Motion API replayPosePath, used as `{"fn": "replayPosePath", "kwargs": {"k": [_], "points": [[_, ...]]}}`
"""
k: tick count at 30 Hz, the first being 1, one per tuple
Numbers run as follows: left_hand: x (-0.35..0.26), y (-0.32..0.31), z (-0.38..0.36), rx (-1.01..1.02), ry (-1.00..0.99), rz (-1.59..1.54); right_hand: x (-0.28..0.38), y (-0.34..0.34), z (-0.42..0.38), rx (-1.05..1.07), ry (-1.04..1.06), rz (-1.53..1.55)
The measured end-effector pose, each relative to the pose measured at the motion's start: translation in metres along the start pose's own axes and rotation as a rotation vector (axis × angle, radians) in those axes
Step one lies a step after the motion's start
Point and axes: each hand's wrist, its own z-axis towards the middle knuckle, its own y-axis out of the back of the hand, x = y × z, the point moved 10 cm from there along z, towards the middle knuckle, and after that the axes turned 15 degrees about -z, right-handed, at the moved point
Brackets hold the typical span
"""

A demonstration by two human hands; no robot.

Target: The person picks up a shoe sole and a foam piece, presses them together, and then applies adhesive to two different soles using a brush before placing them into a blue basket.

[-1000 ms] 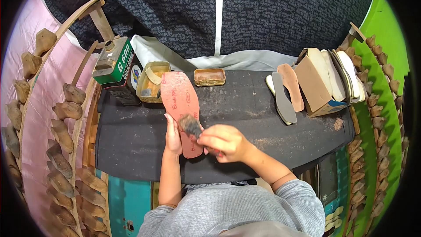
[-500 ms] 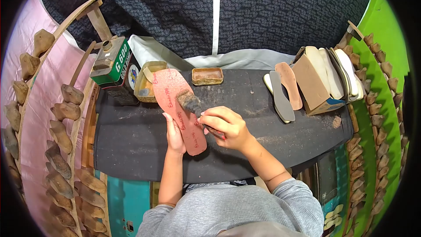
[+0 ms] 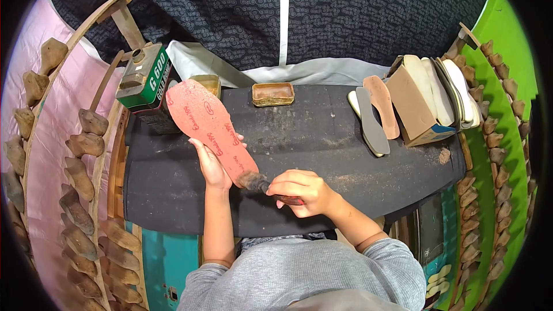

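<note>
A reddish shoe sole [image 3: 204, 118] with printed lettering is tilted up above the table, its wide end away from me. My left hand [image 3: 214, 165] grips it around the narrow middle, thumb on the near side and fingertips showing at the far edge. In my right hand [image 3: 305, 191] is a brush [image 3: 260, 184] with a dark handle and worn bristles. Those bristles touch the sole's near, narrow end. Part of the brush handle is hidden by my fingers.
A G 600 can [image 3: 147, 83] and a partly hidden tin [image 3: 208, 83] stand at back left. A small rectangular tin [image 3: 272, 94] sits at back centre. Right of it lie insoles [image 3: 371, 118] beside a cardboard box [image 3: 417, 109] full of soles. Wooden shoe lasts [image 3: 80, 178] line racks on both sides.
The brush has moved down the sole from its middle to its near end. My left hand has shifted the sole left and tilted it further.
</note>
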Motion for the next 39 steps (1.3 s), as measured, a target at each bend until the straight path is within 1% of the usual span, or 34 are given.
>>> {"fn": "replayPosePath", "kwargs": {"k": [2, 3, 4, 8, 10, 11, 14, 16, 19, 20, 22, 23, 26, 28, 34, 36, 39], "points": [[-0.001, -0.005, 0.001, 0.016, -0.010, 0.008, 0.007, 0.013, 0.002, -0.144, 0.050, -0.051], [0.000, -0.008, 0.001, 0.042, 0.000, 0.003, 0.010, 0.015, 0.005, -0.190, 0.075, -0.063], [0.002, -0.011, 0.001, 0.067, 0.011, -0.001, 0.010, 0.013, 0.007, -0.190, 0.072, -0.064], [0.000, -0.010, 0.005, -0.009, -0.036, 0.012, 0.016, 0.008, 0.004, -0.177, 0.123, -0.112], [-0.002, -0.012, 0.008, 0.007, -0.055, -0.016, 0.013, 0.007, -0.002, -0.106, 0.119, -0.039], [-0.001, -0.011, 0.009, 0.007, -0.052, -0.017, 0.012, 0.011, -0.004, -0.106, 0.116, -0.041], [-0.006, -0.009, 0.012, 0.015, -0.092, -0.070, 0.001, 0.008, -0.009, 0.022, 0.036, 0.028], [-0.009, -0.011, 0.011, 0.039, -0.104, -0.124, -0.008, 0.022, -0.010, -0.016, -0.058, 0.097], [-0.007, -0.014, 0.010, 0.064, -0.093, -0.143, -0.012, 0.047, -0.007, -0.205, -0.118, 0.011], [-0.006, -0.015, 0.009, 0.064, -0.089, -0.143, -0.011, 0.049, -0.004, -0.240, -0.115, -0.041], [0.000, -0.019, 0.006, 0.060, -0.067, -0.116, -0.008, 0.043, 0.004, -0.241, -0.028, -0.090], [0.003, -0.020, 0.006, 0.061, -0.063, -0.119, -0.011, 0.040, 0.008, -0.240, -0.030, -0.094], [0.005, -0.018, 0.007, 0.059, -0.072, -0.134, -0.007, 0.030, 0.011, -0.205, 0.020, -0.157], [0.010, -0.021, 0.009, 0.134, -0.010, -0.232, -0.006, 0.024, 0.004, -0.172, -0.001, -0.115], [0.005, -0.016, 0.012, 0.129, -0.047, -0.209, -0.009, 0.029, -0.017, -0.067, -0.066, -0.059], [0.003, -0.016, 0.010, 0.130, -0.050, -0.201, -0.021, 0.023, -0.024, 0.079, -0.153, 0.028], [-0.001, -0.016, 0.004, 0.106, -0.077, -0.173, -0.044, 0.044, -0.023, 0.014, -0.289, 0.068]]}}
